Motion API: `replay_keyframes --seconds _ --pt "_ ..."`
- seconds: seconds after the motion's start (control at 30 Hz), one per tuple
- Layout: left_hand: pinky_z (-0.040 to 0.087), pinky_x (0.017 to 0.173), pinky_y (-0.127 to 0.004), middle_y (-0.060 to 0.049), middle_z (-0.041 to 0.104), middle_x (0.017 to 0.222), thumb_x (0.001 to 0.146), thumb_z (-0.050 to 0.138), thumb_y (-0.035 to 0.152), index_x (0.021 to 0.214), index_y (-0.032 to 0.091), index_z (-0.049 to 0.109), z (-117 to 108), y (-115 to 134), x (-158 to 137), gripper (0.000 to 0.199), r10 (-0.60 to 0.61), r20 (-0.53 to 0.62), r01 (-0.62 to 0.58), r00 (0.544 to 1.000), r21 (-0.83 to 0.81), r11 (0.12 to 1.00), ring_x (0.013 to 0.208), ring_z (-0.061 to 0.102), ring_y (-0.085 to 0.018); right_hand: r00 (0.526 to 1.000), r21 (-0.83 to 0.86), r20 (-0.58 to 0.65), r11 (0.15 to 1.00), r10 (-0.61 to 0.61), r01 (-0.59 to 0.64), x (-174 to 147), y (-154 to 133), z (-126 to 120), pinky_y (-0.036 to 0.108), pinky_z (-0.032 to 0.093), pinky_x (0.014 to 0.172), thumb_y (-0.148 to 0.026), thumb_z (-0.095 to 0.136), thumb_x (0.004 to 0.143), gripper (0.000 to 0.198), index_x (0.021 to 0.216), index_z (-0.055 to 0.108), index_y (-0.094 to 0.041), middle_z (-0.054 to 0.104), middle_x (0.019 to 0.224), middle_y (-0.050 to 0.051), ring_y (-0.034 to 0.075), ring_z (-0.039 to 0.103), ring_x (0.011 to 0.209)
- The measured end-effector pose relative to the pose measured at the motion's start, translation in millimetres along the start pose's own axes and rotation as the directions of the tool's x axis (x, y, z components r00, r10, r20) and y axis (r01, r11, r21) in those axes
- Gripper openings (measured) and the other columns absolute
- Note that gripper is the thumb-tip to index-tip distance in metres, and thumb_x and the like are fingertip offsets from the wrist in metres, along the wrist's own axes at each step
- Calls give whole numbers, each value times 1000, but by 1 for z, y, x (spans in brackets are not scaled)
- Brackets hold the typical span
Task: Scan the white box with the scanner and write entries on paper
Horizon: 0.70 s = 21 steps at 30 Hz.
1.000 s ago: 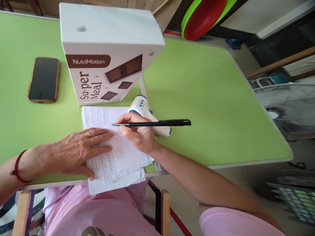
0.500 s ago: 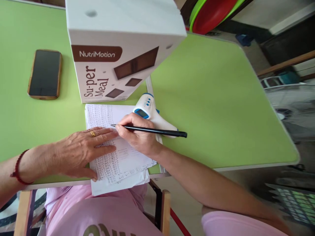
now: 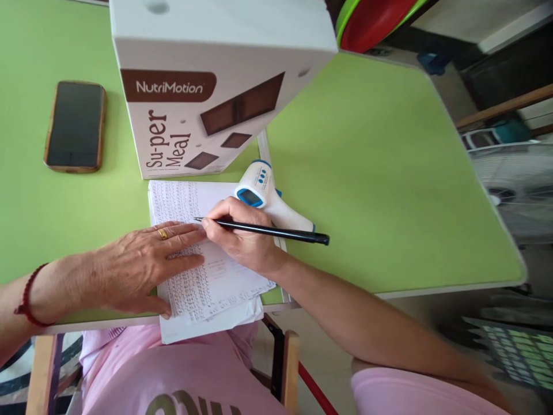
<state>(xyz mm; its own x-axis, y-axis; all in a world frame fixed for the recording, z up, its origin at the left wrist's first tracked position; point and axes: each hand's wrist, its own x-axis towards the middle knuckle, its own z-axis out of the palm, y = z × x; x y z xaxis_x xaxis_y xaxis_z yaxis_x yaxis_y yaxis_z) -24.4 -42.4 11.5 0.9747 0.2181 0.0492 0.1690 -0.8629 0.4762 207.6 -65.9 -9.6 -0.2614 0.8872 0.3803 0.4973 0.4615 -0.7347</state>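
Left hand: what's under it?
The left hand has its fingers over handwritten paper, its palm mostly over the green table. Lines show between the fingers; any writing directly beneath them is covered.

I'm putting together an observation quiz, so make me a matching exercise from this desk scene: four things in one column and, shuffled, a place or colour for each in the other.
Column one
1. Pen
2. Phone
3. Papers
4. Handheld device

Column two
A. Lying to the left of the tall box
B. White with blue trim
C. Held in the right hand
D. Partly covered by the left hand

Right pairs: 1-C, 2-A, 3-D, 4-B
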Motion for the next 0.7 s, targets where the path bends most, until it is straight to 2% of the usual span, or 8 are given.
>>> replay_keyframes --seconds 0.17,0.4,0.7 --pt "43 109 -55 -22 40 151 70 85 44 137 7 56 3 0 0 81 -1 -6 1 1000 4 1000 140 37 -41 1000 -5 -1 1000 13 -13 -1 0 0 24 43 52 -23 61 90 17 77 52 -21 59 67 -4 8 52 57" --pt "39 113 -52 -22 37 153 72 83 44 137 8 57 -1 1 1 79 -22 30 21 999 13 1000 142 35 -39 1000 25 -13 1000 6 -6 -1 1 -1 20 43 53 -18 64 88 17 77 51 -20 59 67 -6 6 52 58" --pt "37 115 -53 -22 37 154 74 82 43 138 8 56 -4 2 3 77 -21 58 22 998 -20 1000 144 33 -39 999 -4 -29 1000 25 -25 0 1 0 24 43 51 -21 62 89 18 75 50 -21 58 66 -4 8 51 55"
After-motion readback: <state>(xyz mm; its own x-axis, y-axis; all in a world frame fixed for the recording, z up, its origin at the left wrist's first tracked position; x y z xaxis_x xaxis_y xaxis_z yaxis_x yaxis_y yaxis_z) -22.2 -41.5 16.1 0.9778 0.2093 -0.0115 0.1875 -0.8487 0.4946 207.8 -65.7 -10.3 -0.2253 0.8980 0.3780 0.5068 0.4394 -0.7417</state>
